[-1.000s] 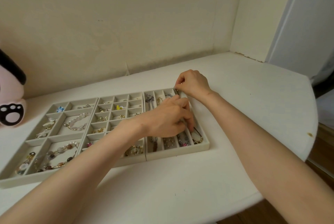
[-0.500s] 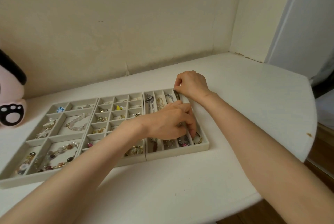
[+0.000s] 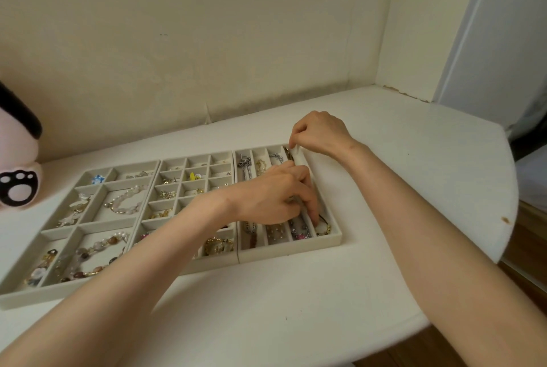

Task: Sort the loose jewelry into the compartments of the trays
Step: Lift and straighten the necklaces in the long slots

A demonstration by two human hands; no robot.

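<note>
A right hand [image 3: 321, 132] pinches the far end of a dark-corded, gold-beaded bracelet [image 3: 324, 229]; the left hand [image 3: 272, 195] holds its near end with curled fingers. It lies in the rightmost slot of the right-hand beige tray [image 3: 290, 249].

Illumination is soft, even and fairly bright, with a warm yellowish cast; the far right is cooler. Shadows on the desk [image 3: 384, 159] are faint and diffuse. Wide-angle distortion curves lines near the edges. Detail is slightly soft.
</note>
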